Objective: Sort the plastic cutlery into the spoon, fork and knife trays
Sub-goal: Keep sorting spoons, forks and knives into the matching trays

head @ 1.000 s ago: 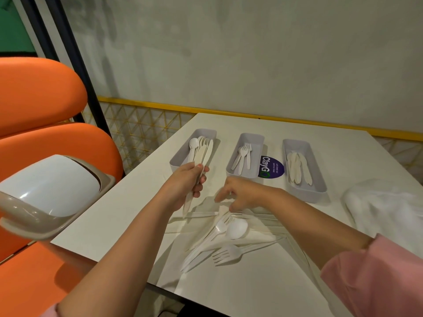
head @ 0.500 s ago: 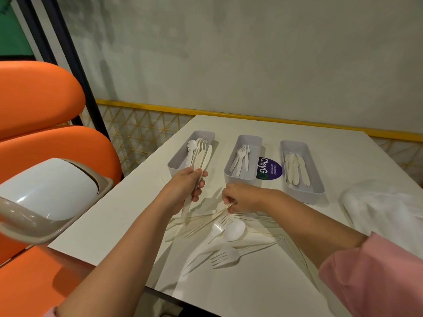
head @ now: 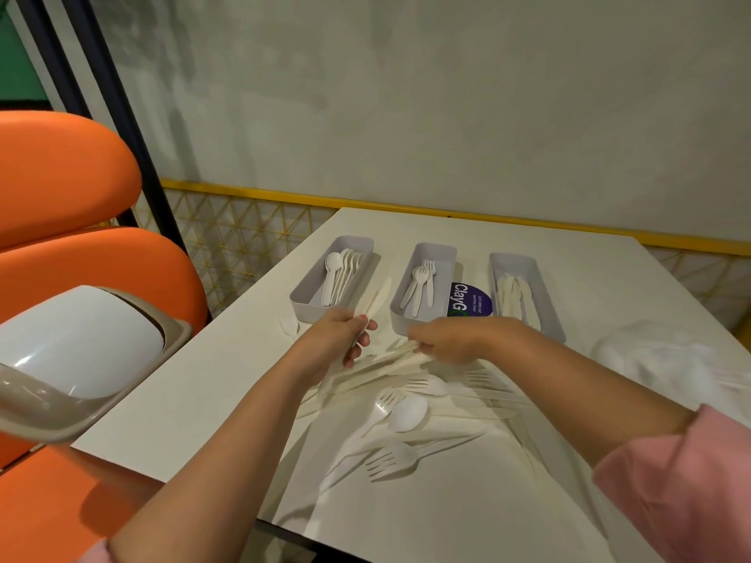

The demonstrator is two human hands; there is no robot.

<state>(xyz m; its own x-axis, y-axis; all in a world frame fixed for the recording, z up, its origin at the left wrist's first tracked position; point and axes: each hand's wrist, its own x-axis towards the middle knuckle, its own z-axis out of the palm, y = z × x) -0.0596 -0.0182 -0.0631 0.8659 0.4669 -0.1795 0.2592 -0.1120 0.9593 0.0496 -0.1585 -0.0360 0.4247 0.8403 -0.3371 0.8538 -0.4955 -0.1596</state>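
Observation:
Three grey trays stand in a row on the white table: the spoon tray (head: 309,306) at left, the fork tray (head: 400,319) in the middle, the knife tray (head: 546,302) at right. My left hand (head: 337,339) is shut on white plastic knives (head: 376,298) whose blades point up between the spoon and fork trays. My right hand (head: 445,339) pinches another cream knife (head: 400,351) at the top of the loose pile (head: 406,412) of forks, spoons and knives in front of the trays.
A purple round sticker (head: 471,304) lies between the fork and knife trays. A crumpled clear plastic bag (head: 666,359) sits at the right. A grey-white swing-lid bin (head: 77,355) and an orange seat (head: 61,197) are left of the table. The wall is close behind.
My right hand has closed on a knife from the pile and lifted its end toward my left hand. My left hand keeps hold of its knives, nearly in place.

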